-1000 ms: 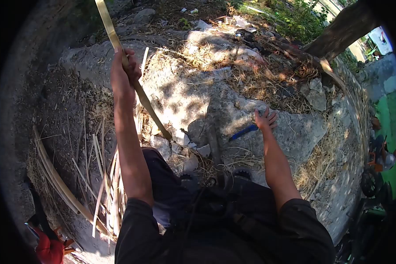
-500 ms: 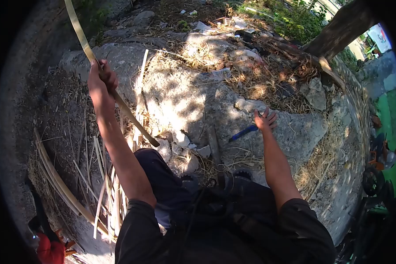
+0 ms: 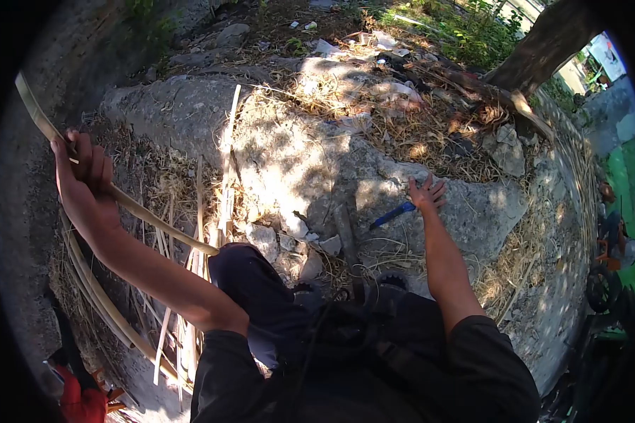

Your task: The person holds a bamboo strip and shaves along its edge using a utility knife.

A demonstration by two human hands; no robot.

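Note:
My left hand (image 3: 90, 180) is closed around a long, pale bamboo strip (image 3: 164, 225), out at the left. The strip slants from the upper left down to my knee. My right hand (image 3: 426, 194) lies with its fingers spread on the grey rock (image 3: 466, 215), holding nothing. Close beside its wrist, on the rock, is a blue stick-like object (image 3: 391, 216), perhaps a tool handle; its kind is unclear. A dark, bar-shaped piece (image 3: 346, 233) leans between the rock and my feet.
Several cut strips (image 3: 182, 345) and curved bamboo lengths (image 3: 106, 303) lie at left. Loose stones (image 3: 262, 241) sit before my knee. Dry straw and litter (image 3: 420, 134) cover the ground behind the rock, near a tree trunk (image 3: 547, 46). Someone in red (image 3: 85, 402) is at lower left.
My left hand has swung left and slightly down, bringing the bamboo strip to a flatter slant with its lower end near my knee. My right hand stays on the rock.

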